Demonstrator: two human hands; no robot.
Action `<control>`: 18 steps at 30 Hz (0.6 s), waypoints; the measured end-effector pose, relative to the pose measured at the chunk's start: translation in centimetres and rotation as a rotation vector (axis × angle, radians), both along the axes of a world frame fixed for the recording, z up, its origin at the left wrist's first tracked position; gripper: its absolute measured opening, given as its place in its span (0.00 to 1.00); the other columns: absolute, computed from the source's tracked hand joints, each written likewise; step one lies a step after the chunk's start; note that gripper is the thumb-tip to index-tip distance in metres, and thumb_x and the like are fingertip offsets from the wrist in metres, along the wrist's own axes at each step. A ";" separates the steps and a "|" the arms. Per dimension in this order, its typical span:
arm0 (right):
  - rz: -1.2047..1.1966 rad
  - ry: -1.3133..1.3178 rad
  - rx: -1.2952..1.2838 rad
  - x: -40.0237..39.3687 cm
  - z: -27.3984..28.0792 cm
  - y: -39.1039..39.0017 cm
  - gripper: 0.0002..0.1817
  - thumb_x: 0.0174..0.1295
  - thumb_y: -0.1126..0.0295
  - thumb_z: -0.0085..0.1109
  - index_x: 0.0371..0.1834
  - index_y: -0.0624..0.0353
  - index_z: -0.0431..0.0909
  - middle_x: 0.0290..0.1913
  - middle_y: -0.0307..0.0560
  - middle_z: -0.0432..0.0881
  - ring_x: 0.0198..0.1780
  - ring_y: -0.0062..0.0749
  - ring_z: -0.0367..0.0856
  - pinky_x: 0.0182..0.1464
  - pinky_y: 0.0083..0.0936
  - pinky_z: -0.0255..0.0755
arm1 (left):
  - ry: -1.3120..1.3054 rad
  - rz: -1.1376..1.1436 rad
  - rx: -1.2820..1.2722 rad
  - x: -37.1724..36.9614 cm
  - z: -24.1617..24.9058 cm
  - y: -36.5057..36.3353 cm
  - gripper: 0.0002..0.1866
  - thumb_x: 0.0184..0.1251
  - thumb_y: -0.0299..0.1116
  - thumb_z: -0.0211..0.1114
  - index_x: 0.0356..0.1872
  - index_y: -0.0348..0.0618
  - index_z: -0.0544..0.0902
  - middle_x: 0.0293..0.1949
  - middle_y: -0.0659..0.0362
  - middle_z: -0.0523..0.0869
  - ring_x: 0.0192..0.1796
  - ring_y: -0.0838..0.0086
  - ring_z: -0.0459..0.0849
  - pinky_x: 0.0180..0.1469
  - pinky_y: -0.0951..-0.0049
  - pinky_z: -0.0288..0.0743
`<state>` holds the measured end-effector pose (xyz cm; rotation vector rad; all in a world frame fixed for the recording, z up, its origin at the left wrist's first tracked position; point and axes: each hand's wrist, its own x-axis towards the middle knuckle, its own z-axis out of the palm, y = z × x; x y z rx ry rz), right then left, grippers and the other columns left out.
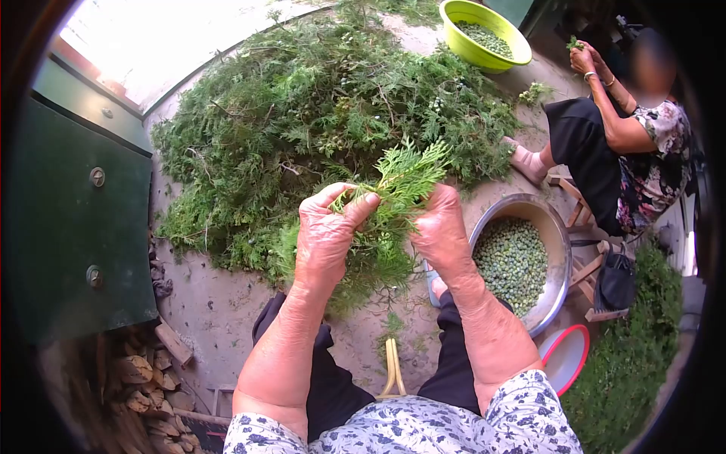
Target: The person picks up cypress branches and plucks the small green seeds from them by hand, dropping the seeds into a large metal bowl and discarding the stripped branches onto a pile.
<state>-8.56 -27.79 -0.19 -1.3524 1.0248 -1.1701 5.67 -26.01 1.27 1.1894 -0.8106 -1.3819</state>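
A green conifer sprig (407, 172) with flat, scaly leaves is held up in front of me. My left hand (327, 231) pinches its stem end between thumb and fingers. At the sprig's right side is my right hand (442, 231), its fingers curled in; the fingertips are partly hidden, and what they hold I cannot make out. Below and right of that hand stands a metal basin (561, 291) holding many small green cones (510, 261). A large heap of cut conifer branches (302, 113) lies on the ground beyond both hands.
Another person (628, 144) sits at the right, holding a small sprig. A yellow-green basin (473, 57) with cones stands at the back. A red-rimmed basin (569, 359), stripped greenery (628, 363), a green cabinet (83, 219) and split firewood (144, 378) surround me.
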 end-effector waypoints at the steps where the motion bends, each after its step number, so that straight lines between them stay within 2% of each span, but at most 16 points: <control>1: -0.001 0.000 0.000 0.1 0.0 0.0 0.11 0.55 0.80 0.60 0.42 0.64 0.79 0.38 0.40 0.83 0.41 0.20 0.78 0.44 0.20 0.72 | 0.000 -0.001 0.000 -0.2 -0.2 0.0 0.06 0.57 0.30 0.69 0.30 0.40 0.81 0.23 0.70 0.76 0.24 0.87 0.68 0.27 0.83 0.62; 3: -0.108 0.222 -0.182 0.1 0.0 -0.3 0.11 0.54 0.81 0.58 0.42 0.64 0.79 0.39 0.41 0.83 0.39 0.21 0.78 0.45 0.21 0.72 | -0.156 0.096 -0.101 -0.5 -0.7 0.1 0.05 0.58 0.30 0.68 0.30 0.41 0.81 0.23 0.70 0.75 0.24 0.87 0.68 0.26 0.82 0.62; 4: -0.116 0.396 -0.429 -0.9 -1.2 -1.2 0.10 0.55 0.80 0.58 0.41 0.63 0.79 0.36 0.39 0.82 0.33 0.19 0.77 0.38 0.18 0.72 | -0.156 0.094 -0.101 -0.5 -0.7 0.1 0.05 0.58 0.30 0.68 0.30 0.41 0.81 0.23 0.70 0.75 0.24 0.87 0.68 0.26 0.82 0.62; 5: -0.117 0.397 -0.429 -1.5 -1.0 -1.6 0.10 0.55 0.80 0.58 0.41 0.63 0.79 0.36 0.39 0.82 0.33 0.19 0.77 0.38 0.18 0.72 | -0.076 0.137 -0.078 -0.3 -0.7 0.1 0.05 0.59 0.31 0.67 0.29 0.41 0.81 0.23 0.71 0.75 0.24 0.87 0.68 0.26 0.82 0.62; 7: -0.187 0.310 -0.015 -1.9 -0.2 -1.9 0.09 0.56 0.78 0.59 0.40 0.62 0.78 0.31 0.35 0.79 0.27 0.15 0.74 0.30 0.14 0.69 | 0.154 0.225 0.003 0.5 -1.2 -0.2 0.07 0.62 0.35 0.66 0.29 0.44 0.79 0.22 0.69 0.76 0.24 0.85 0.71 0.26 0.81 0.64; 8: -0.227 0.173 0.051 -2.0 1.2 -1.6 0.08 0.56 0.77 0.60 0.40 0.60 0.78 0.29 0.33 0.77 0.24 0.12 0.71 0.24 0.11 0.65 | 0.249 0.227 0.068 1.0 -1.5 -0.4 0.08 0.62 0.37 0.66 0.30 0.45 0.78 0.23 0.67 0.78 0.25 0.83 0.73 0.26 0.80 0.65; 10: -0.242 0.218 0.033 -4.5 0.7 -1.7 0.10 0.57 0.78 0.58 0.43 0.60 0.77 0.31 0.34 0.77 0.24 0.12 0.72 0.21 0.09 0.64 | 0.343 0.231 0.132 1.7 -1.6 -0.8 0.10 0.62 0.40 0.66 0.31 0.46 0.78 0.24 0.65 0.80 0.26 0.81 0.75 0.27 0.78 0.67; 12: -0.286 0.201 0.121 -6.8 1.1 -1.5 0.11 0.58 0.79 0.57 0.44 0.60 0.77 0.31 0.34 0.76 0.23 0.11 0.71 0.18 0.07 0.62 | 0.517 0.199 0.151 2.0 -1.6 -0.8 0.11 0.63 0.41 0.63 0.39 0.46 0.79 0.34 0.62 0.83 0.32 0.74 0.78 0.35 0.72 0.70; 13: -0.317 0.178 0.176 -8.1 1.2 -1.3 0.11 0.58 0.79 0.57 0.45 0.61 0.77 0.31 0.34 0.76 0.23 0.11 0.71 0.17 0.06 0.61 | 0.518 0.201 0.152 2.2 -1.7 -0.9 0.11 0.63 0.41 0.63 0.39 0.46 0.79 0.34 0.62 0.83 0.32 0.74 0.78 0.35 0.72 0.70; 14: -0.364 0.212 0.178 -9.6 1.1 -1.2 0.11 0.57 0.76 0.58 0.43 0.58 0.79 0.32 0.35 0.78 0.24 0.12 0.71 0.22 0.10 0.65 | 0.567 0.179 0.138 2.4 -1.8 -0.9 0.13 0.65 0.43 0.61 0.42 0.46 0.78 0.38 0.60 0.83 0.35 0.71 0.79 0.36 0.70 0.70; 15: -0.373 0.172 0.182 -11.2 0.6 -1.1 0.11 0.56 0.76 0.57 0.43 0.59 0.79 0.32 0.35 0.78 0.24 0.12 0.71 0.22 0.10 0.63 | 0.616 0.156 0.122 2.5 -1.8 -0.9 0.16 0.66 0.44 0.59 0.46 0.45 0.78 0.41 0.59 0.84 0.39 0.69 0.80 0.37 0.69 0.70; 16: -0.389 0.241 0.182 -12.6 0.4 -0.8 0.11 0.57 0.77 0.57 0.44 0.61 0.78 0.31 0.36 0.77 0.23 0.13 0.71 0.21 0.09 0.62 | 0.621 0.185 0.150 2.5 -1.6 -1.0 0.19 0.67 0.45 0.57 0.50 0.43 0.76 0.43 0.56 0.83 0.41 0.66 0.80 0.40 0.66 0.72; 18: -0.446 0.365 0.177 -15.3 -0.2 0.3 0.12 0.56 0.77 0.55 0.44 0.62 0.78 0.31 0.37 0.76 0.23 0.13 0.72 0.20 0.09 0.62 | 0.664 0.188 0.140 2.6 -1.3 -1.0 0.17 0.67 0.45 0.57 0.47 0.43 0.76 0.41 0.57 0.83 0.40 0.66 0.81 0.40 0.64 0.73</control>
